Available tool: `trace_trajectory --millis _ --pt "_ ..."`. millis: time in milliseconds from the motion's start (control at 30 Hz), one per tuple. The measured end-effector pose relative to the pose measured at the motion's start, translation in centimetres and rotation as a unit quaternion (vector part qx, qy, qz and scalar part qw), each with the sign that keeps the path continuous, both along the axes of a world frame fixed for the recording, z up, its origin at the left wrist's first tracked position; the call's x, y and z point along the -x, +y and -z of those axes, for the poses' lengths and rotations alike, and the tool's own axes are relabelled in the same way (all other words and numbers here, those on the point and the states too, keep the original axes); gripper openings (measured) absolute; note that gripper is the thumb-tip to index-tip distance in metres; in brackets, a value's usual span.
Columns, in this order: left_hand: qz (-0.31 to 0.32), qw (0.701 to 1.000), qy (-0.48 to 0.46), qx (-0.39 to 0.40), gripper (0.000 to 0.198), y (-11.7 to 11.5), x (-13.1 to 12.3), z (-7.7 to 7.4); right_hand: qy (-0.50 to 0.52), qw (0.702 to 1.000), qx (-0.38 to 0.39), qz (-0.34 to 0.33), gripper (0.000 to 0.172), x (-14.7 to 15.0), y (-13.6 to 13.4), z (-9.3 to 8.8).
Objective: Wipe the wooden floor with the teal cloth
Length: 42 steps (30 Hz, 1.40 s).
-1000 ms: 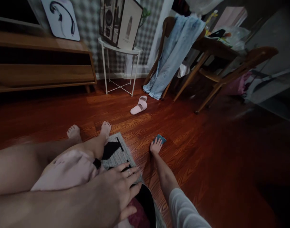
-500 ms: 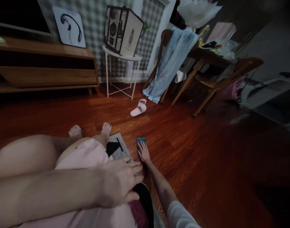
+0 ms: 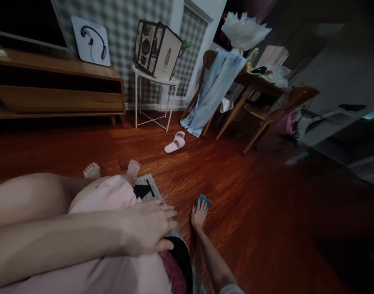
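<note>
At the lower right, my right hand (image 3: pixel 200 214) lies with its fingers spread flat over a folded blue-green cloth (image 3: pixel 207 201). The cloth is against the wooden floor (image 3: pixel 235 196), and part of it is hidden beneath the fingers. My left hand (image 3: pixel 154 228) reaches across my lap, fingers extended and apart, with a ring on one of them. It rests by the edge of the pink garment (image 3: pixel 113 190) over my legs, near a black-and-dark-red surface at my side, and holds nothing.
A grey rug (image 3: pixel 153 185) with black shapes lies near my bare feet. Farther off is a pink slipper (image 3: pixel 175 143). Behind stand a small white table (image 3: pixel 156 77) bearing a box, a wooden cabinet (image 3: pixel 91 102), and a chair with jeans (image 3: pixel 211 90) over it.
My right hand has slid the cloth along the floor to the right and nearer to me, and the cloth has turned. My left hand stays in place while the view shifts slightly.
</note>
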<state>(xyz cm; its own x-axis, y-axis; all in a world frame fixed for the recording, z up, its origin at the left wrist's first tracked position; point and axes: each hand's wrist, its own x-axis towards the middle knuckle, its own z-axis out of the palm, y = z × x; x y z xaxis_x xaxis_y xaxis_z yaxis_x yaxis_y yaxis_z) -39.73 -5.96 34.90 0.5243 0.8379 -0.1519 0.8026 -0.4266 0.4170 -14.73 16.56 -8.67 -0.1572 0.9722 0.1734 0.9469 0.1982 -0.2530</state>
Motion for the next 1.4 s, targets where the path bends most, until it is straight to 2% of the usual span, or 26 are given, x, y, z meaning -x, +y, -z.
trace_trajectory --millis 100,200,300,400,500,667,800,933,1033,1167,1300,1400 --pt "0.008 1.000 -0.002 -0.022 0.036 0.1 -0.3 0.0 -0.010 0.998 -0.011 -0.060 0.064 2.4 -2.6 0.7" --pt "0.018 0.999 0.012 -0.046 0.036 0.3 -0.5 0.1 -0.045 0.989 -0.015 -0.137 0.061 5.1 -4.0 0.8" --pt "0.024 0.998 0.032 -0.051 0.038 0.4 -0.6 0.2 -0.070 0.976 -0.009 -0.204 0.058 7.2 -3.4 0.2" --pt "0.026 0.998 0.044 -0.036 0.039 0.6 -0.6 0.3 -0.083 0.971 0.008 -0.225 0.057 8.2 -1.4 -0.8" --pt "0.024 0.998 0.043 -0.031 0.040 0.6 -0.4 0.4 -0.095 0.977 0.026 -0.191 0.057 7.7 1.0 -1.5" --pt "0.017 0.998 0.035 -0.045 0.041 0.4 -0.1 0.5 -0.097 0.993 0.051 -0.044 0.060 3.5 3.4 -1.6" --pt "0.014 0.998 0.037 -0.045 0.040 0.2 0.0 0.3 -0.081 0.996 0.041 0.013 0.062 -0.4 1.7 -0.7" --pt "0.020 0.998 0.033 -0.052 0.037 0.1 -0.1 0.3 -0.065 0.998 0.014 0.020 0.064 -1.3 -2.2 -0.1" --pt "0.026 0.998 0.028 -0.052 0.037 0.3 -0.3 0.6 -0.058 0.998 0.003 -0.020 0.064 0.3 -4.8 0.2" --pt "0.034 0.997 0.024 -0.058 0.039 0.7 -0.5 0.9 -0.061 0.990 -0.011 -0.124 0.061 3.5 -6.3 0.8" --pt "0.033 0.997 0.036 -0.052 0.039 0.7 -0.4 0.7 -0.085 0.972 -0.010 -0.220 0.060 6.2 -5.3 0.9" --pt "0.025 0.998 0.034 -0.049 0.040 0.4 -0.3 0.4 -0.100 0.965 0.001 -0.244 0.059 7.1 -3.0 0.0"
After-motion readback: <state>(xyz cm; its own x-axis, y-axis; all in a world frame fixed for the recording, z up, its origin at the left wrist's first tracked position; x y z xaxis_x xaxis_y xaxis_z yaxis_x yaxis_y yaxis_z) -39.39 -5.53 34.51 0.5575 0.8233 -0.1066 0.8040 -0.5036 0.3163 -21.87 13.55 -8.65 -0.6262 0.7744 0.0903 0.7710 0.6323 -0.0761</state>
